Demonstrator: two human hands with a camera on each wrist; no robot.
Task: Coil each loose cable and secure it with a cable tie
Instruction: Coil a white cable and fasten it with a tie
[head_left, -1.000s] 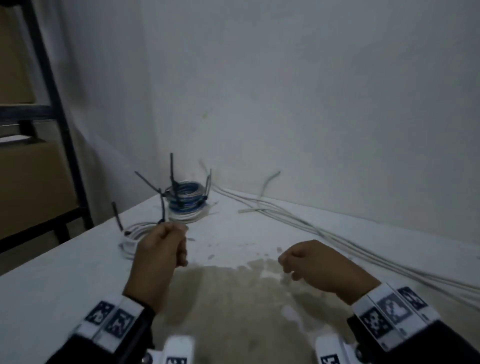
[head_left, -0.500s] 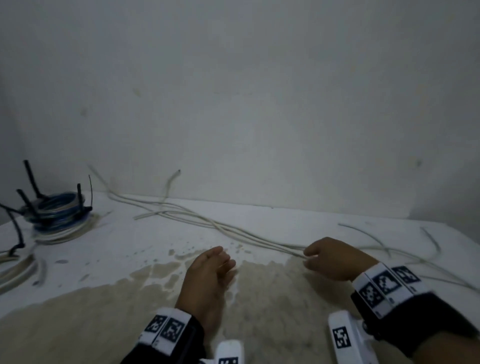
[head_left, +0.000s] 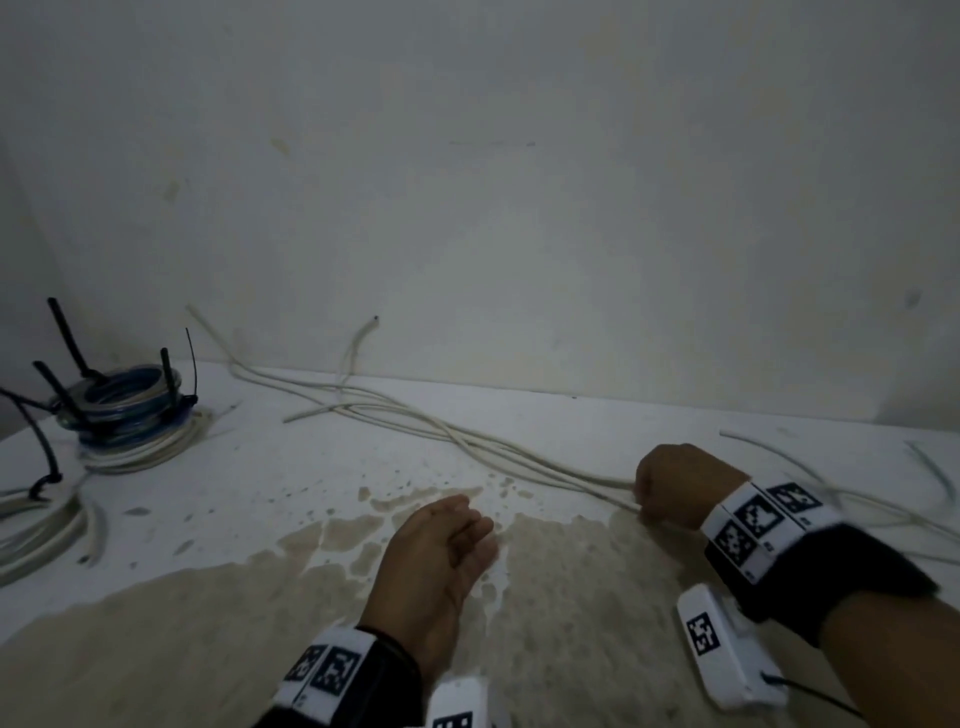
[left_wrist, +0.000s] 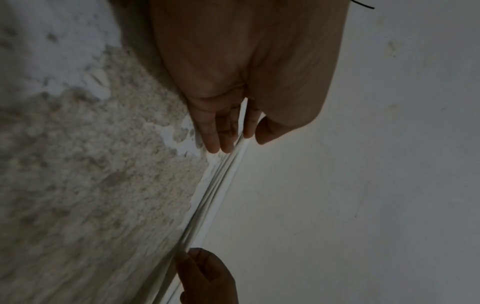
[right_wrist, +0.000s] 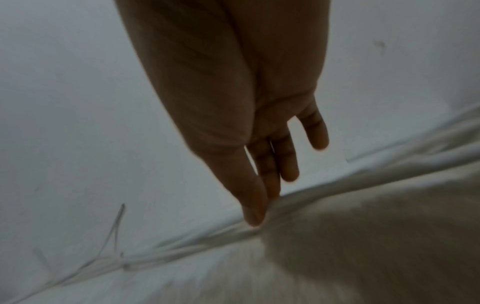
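Several loose white cables (head_left: 467, 441) run across the white table (head_left: 291, 483) from the back wall toward the right. My right hand (head_left: 644, 493) pinches them where they bunch together; the blurred right wrist view shows thumb and forefinger meeting on the strands (right_wrist: 182, 244). My left hand (head_left: 472, 525) hovers over the table centre with fingers loosely curled and nothing in it. In the left wrist view the cables (left_wrist: 213, 195) lead down to the right hand (left_wrist: 205, 275). At the far left stands a blue coil (head_left: 130, 400) bound with black cable ties.
A white coil (head_left: 41, 525) with a black tie (head_left: 44, 452) lies at the left edge. A brown stain (head_left: 208, 623) covers the near part of the table. A plain wall (head_left: 519, 234) closes the back.
The view has swung right, away from the shelf. My left hand let go of the black tie and came to the table centre. My right hand reached the loose cables and took hold.
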